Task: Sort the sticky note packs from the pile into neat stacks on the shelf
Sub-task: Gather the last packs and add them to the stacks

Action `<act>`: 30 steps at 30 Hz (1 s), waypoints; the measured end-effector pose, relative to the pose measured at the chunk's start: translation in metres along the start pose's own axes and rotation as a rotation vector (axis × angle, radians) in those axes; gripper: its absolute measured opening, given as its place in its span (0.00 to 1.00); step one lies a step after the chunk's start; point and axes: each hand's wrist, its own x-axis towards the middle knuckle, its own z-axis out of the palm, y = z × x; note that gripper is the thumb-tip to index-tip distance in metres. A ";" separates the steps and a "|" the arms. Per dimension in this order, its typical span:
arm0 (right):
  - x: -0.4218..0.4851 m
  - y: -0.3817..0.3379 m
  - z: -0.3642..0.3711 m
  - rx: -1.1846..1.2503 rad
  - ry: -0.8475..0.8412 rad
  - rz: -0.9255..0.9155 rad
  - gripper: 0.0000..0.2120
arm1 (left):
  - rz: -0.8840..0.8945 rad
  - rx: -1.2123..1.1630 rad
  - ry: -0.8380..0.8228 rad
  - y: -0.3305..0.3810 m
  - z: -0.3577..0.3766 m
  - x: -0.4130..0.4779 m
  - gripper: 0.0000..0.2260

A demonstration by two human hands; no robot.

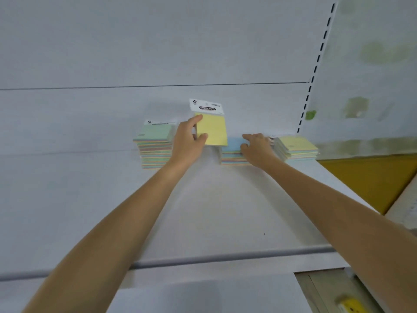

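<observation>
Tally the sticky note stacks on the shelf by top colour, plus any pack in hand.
green-topped stack of sticky note packs: 1
blue-topped stack of sticky note packs: 1
yellow-topped loose pile of sticky note packs: 1
yellow sticky note pack with white header card, pinched in left hand: 1
Total: 4

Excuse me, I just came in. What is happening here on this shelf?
A person is sorting sticky note packs on a white shelf. The left hand holds one yellow pack upright, not yet set on any stack. The right hand rests on the middle stack, the one with a blue top; whether it grips a pack I cannot tell. A taller stack with a green top stands to the left, and a looser pile with a yellow top lies to the right.
</observation>
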 end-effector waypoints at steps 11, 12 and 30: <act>-0.052 0.078 -0.029 -0.174 -0.209 -0.163 0.32 | -0.088 -0.214 -0.066 0.034 0.082 0.018 0.22; -0.056 0.081 -0.029 -0.195 -0.221 -0.159 0.32 | -0.099 -0.238 -0.084 0.038 0.092 0.019 0.22; -0.058 0.085 -0.026 -0.179 -0.176 -0.190 0.30 | 0.196 0.567 -0.527 0.063 0.188 0.032 0.21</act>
